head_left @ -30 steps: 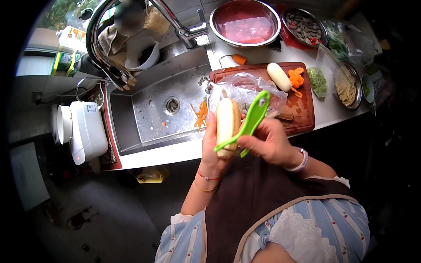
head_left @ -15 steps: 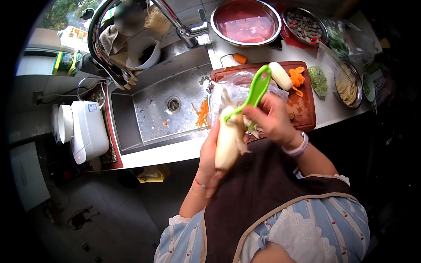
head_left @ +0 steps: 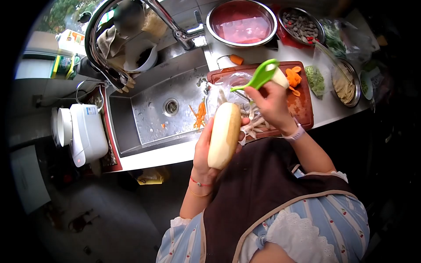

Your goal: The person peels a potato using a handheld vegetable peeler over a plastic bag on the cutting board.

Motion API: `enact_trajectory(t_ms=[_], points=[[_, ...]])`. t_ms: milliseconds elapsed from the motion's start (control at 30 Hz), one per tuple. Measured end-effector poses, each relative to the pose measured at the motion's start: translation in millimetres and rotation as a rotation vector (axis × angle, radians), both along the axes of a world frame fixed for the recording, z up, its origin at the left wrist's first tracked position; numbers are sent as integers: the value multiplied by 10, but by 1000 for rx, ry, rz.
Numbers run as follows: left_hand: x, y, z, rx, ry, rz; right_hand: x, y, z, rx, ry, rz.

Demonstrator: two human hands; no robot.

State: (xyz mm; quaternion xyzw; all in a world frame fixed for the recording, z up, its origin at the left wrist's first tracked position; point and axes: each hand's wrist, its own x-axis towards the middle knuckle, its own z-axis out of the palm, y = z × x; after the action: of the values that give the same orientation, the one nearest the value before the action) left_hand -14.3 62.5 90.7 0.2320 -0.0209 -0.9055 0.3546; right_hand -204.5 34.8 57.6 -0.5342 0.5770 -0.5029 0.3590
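My left hand (head_left: pixel 204 147) is wrapped round a long, pale root vegetable (head_left: pixel 224 133) that looks like lotus root, tilted with its far end towards the board. Most of its surface is cream, with a browner strip along the right side. My right hand (head_left: pixel 274 103) grips a green peeler (head_left: pixel 261 78) just beyond the vegetable's far end, apart from it. Under my hands, pale peelings (head_left: pixel 254 125) lie on a clear plastic bag (head_left: pixel 223 90) and the brown cutting board (head_left: pixel 302 109). A second pale piece (head_left: pixel 280 79) sits there, partly hidden by my right hand and the peeler.
Left of the board is a steel sink (head_left: pixel 153 127) with carrot peelings (head_left: pixel 200 115) in it. Carrot pieces (head_left: pixel 293 78) lie on the board, a carrot end (head_left: pixel 236 59) behind it. A large bowl (head_left: pixel 209 26) and a bowl of shellfish (head_left: pixel 302 27) stand at the back.
The peeler has lifted off the vegetable and moved up with my right hand. A hanging strip of peel is gone from the vegetable, and its far end has turned slightly.
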Motion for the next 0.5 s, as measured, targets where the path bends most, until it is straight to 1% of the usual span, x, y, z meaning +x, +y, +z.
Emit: enact_trajectory(t_ms=[33,67,133,167,200,233,267,333,400,467,500], points=[[1,-17,-36,-35,9,9,49,82,234,62,-339,-14],[7,-19,-69,-36,9,12,82,176,432,62,-339,-11],[4,-28,-115,-92,-27,-4,147,367,686,232,-624,253],[-32,-33,-84,-92,-26,-6,207,463,667,207,-517,336],[-87,-33,-19,7,-85,41,255,518,645,184,-408,415],[-119,-31,22,106,-145,87,273,497,707,40,-192,478],[-125,-30,29,106,-145,84,305,498,613,-26,-118,471],[-125,-20,36,72,-108,112,243,454,587,119,-113,532],[-44,-14,-23,40,-76,81,231,393,597,284,-422,430],[-20,-3,-7,10,-33,65,231,331,501,282,-460,475],[-20,-1,25,47,-88,87,245,307,464,258,-499,489]])
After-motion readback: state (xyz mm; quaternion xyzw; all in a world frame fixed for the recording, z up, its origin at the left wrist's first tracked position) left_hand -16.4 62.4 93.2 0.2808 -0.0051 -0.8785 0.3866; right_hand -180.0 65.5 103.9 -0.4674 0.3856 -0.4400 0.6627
